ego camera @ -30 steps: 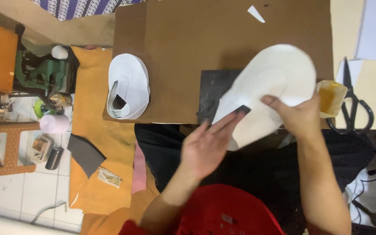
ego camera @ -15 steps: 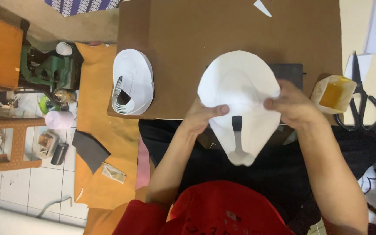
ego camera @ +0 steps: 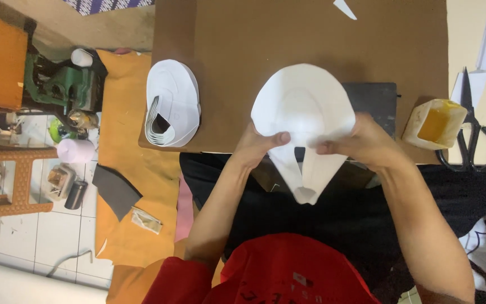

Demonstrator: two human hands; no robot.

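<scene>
White cutout (ego camera: 305, 107), edges under hands

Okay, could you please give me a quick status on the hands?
Left hand and right hand both gripping white sheet over board. Glue tub, scissors off right, clear.

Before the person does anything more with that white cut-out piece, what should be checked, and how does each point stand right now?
1. Both hands hold the white piece: ok; left hand and right hand pinch its lower part.
2. Piece lies flat: not ok; it bulges into a curve.
3. Glue pot upright, apart from the hands: ok.
4. Scissors out of the way: ok; they lie beyond the pot.
5. Stack of white pieces undisturbed: ok.
6. Glue on the piece: cannot tell.
</scene>
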